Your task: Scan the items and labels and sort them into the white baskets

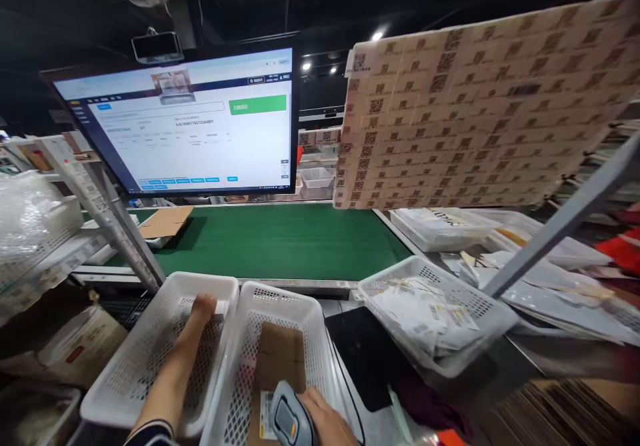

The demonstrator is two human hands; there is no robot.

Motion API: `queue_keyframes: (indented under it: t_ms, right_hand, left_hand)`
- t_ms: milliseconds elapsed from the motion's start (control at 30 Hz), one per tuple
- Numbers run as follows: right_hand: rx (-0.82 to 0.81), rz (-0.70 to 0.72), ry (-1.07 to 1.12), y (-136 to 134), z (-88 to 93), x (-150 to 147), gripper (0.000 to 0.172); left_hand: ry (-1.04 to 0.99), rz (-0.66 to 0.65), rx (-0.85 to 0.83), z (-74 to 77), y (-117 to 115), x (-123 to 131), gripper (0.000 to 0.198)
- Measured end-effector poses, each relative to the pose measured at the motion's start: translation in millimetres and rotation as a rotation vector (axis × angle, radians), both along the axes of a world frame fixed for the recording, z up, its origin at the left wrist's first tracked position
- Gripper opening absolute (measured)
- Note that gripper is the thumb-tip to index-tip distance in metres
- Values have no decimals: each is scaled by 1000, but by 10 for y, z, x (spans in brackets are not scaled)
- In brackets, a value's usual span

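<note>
My left hand [204, 307] reaches down into the far end of the left white basket [117, 393]. Its fingers point away and are too small and blurred to tell what they hold, if anything. A greyish item, partly covered by my forearm, lies beside the hand. My right hand [327, 421] is wrapped around a grey barcode scanner [289, 414] over the near part of the middle white basket [313, 309]. Inside that basket lies a brown cardboard box [281, 349], with a white label [267, 416] partly hidden by the scanner.
A green conveyor belt [280, 239] runs behind the baskets, under a lit monitor [190, 139]. To the right stand a basket of labelled packets [370, 286], a black mat [357, 349] and a slanted grey post [565, 216]. A code-covered board [465, 113] hangs upper right.
</note>
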State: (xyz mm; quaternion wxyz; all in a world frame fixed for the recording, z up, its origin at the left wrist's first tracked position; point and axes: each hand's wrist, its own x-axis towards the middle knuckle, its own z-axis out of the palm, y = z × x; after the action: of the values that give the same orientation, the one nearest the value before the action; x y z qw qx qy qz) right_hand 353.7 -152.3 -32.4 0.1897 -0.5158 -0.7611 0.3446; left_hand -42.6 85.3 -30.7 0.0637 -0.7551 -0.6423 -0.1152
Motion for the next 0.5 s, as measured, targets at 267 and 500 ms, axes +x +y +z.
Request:
queue_keyframes:
  t_ms: [267,500]
  right_hand:
    - [52,-73,132,334,584,140,16]
    - [177,96,320,532,1157,-199,19]
  left_hand:
    - [38,-68,322,143,-464,-319,39]
    - [-21,-457,605,423,-874,-193,26]
